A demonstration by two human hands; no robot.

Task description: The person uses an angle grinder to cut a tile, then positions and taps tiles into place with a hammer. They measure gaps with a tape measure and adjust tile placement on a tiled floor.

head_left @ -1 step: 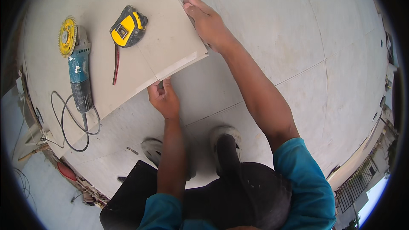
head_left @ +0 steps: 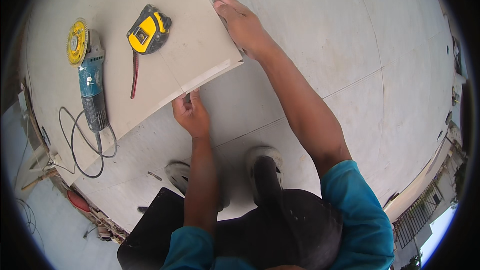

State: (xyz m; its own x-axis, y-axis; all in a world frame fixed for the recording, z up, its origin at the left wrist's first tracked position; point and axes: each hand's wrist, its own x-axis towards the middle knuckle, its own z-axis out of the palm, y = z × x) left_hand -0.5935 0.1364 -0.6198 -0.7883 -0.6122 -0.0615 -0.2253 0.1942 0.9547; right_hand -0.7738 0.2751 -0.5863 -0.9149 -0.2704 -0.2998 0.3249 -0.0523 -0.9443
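A large beige tile lies with its near corner pointing toward me, a thin line drawn across it to its near edge. At that line, my left hand is closed on the near edge, some fingertips hidden by the tile. My right hand grips the right-hand edge past the corner, its index finger stretched along the side and other fingers partly hidden. On top of the tile rests a yellow and black tape measure, with a dark red-edged strap hanging from it. To its left lies a blue angle grinder with a yellow toothed disc.
The grinder's black cord loops over the tile's left part. Beneath is a pale grey floor with joint lines. My shoes stand close below the tile. A red object and rubble lie at the lower left; a metal railing stands lower right.
The tile, with the tape measure and grinder on it, has shifted very slightly left and away. Both hands keep their hold on its edges.
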